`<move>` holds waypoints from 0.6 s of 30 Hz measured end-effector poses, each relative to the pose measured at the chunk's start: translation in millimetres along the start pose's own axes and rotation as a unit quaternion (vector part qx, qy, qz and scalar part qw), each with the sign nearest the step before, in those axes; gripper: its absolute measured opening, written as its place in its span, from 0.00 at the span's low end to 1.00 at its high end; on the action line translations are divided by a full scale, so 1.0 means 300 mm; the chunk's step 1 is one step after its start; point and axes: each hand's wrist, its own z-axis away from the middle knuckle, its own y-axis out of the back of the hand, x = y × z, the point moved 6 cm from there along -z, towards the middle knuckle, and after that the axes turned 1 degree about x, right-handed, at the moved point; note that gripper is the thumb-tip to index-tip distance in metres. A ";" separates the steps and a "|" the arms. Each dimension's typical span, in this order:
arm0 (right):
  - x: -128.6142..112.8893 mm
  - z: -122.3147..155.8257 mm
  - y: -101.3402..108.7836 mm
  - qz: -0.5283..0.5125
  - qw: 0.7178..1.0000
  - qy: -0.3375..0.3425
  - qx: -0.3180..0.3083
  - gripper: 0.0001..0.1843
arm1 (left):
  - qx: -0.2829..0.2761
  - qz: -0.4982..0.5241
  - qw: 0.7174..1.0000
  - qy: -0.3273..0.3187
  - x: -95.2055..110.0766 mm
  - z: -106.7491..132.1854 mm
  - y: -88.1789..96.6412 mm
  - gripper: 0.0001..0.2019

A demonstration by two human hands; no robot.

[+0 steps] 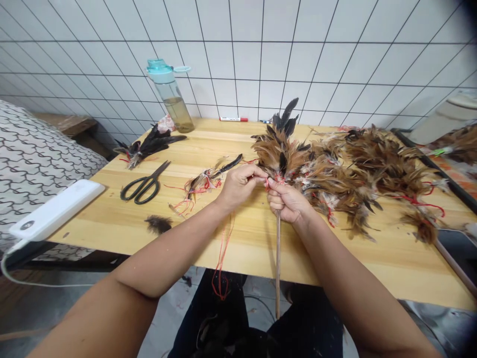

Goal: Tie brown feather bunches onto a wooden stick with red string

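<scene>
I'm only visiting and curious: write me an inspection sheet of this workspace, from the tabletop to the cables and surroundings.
Surface: wooden table, pale, with visible grain.
Job's things: feather bundle above the right hand, stick below it; red string at the bundle's base; feather pile at right.
Clutter: scissors, black feathers, bottle, marker.
Grip: right hand closed around the stick; left hand pinching, seemingly on the red string.
Cables: white cable from the white box at left.
Surroundings: tiled wall behind, patterned cloth at left.
</scene>
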 end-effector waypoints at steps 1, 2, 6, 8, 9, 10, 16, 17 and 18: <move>-0.001 0.000 0.001 -0.001 1.000 -0.001 0.001 0.16 | -0.007 0.018 1.000 0.020 -0.008 0.000 -0.004 0.03; -0.001 0.000 0.003 -0.002 1.000 -0.003 0.003 0.16 | -0.013 0.041 0.998 0.043 -0.016 0.001 -0.008 0.04; 0.001 0.000 0.010 -0.005 1.000 -0.011 0.023 0.15 | -0.024 0.164 0.975 0.145 -0.047 0.008 -0.025 0.11; 0.002 0.001 0.012 -0.001 0.999 -0.012 0.035 0.14 | -0.023 0.206 0.962 0.177 -0.056 0.010 -0.031 0.14; 0.002 0.001 0.012 0.001 0.999 -0.012 0.039 0.14 | -0.018 0.217 0.959 0.183 -0.058 0.010 -0.031 0.14; 0.003 0.002 0.011 0.003 0.999 -0.013 0.042 0.14 | -0.012 0.223 0.957 0.183 -0.060 0.009 -0.030 0.14; 0.007 0.005 0.003 -0.006 0.999 -0.009 0.050 0.09 | -0.019 0.226 0.960 0.166 -0.063 0.003 -0.036 0.10; 0.008 0.005 0.002 -0.006 0.999 -0.007 0.052 0.09 | -0.018 0.228 0.959 0.168 -0.065 0.004 -0.037 0.09; 0.008 0.006 0.002 -0.004 0.999 -0.005 0.054 0.09 | -0.016 0.232 0.957 0.172 -0.066 0.005 -0.038 0.09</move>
